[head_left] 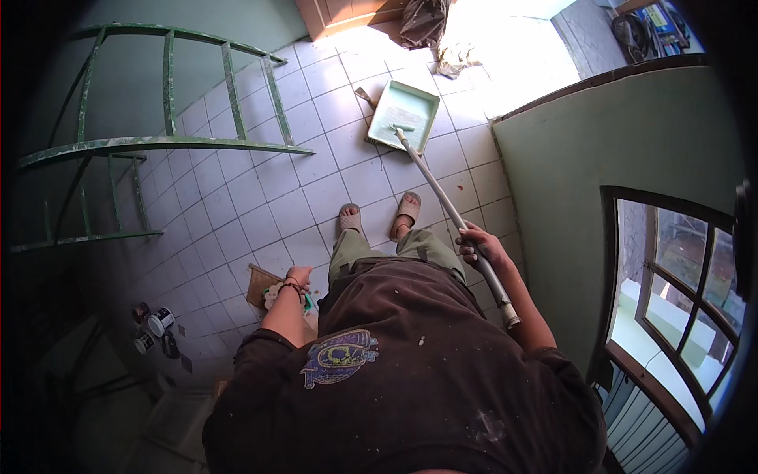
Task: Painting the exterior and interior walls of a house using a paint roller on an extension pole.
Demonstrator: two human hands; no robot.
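My right hand (pixel 483 245) is closed around the long pole of a paint roller (pixel 442 197). Its far end, with the small roller (pixel 403 128), rests in a pale green paint tray (pixel 432 117) on the tiled floor. The pole's near end passes under my right forearm's side, by my shirt. My left hand (pixel 298 276) hangs low at my left side, its fingers curled in, with nothing visible in them. Below that wrist lie a brown board (pixel 260 286) and a whitish, flower-shaped thing (pixel 272 295).
A paint-spotted green ladder (pixel 170 87) stands at the left. A scraper-like tool (pixel 365 96) lies beside the tray. Farther off are a dark plastic bag (pixel 425 24) and crumpled cloth (pixel 456 60). Small containers (pixel 160 320) stand lower left. A green wall (pixel 616 134) and window (pixel 679 261) flank my right.
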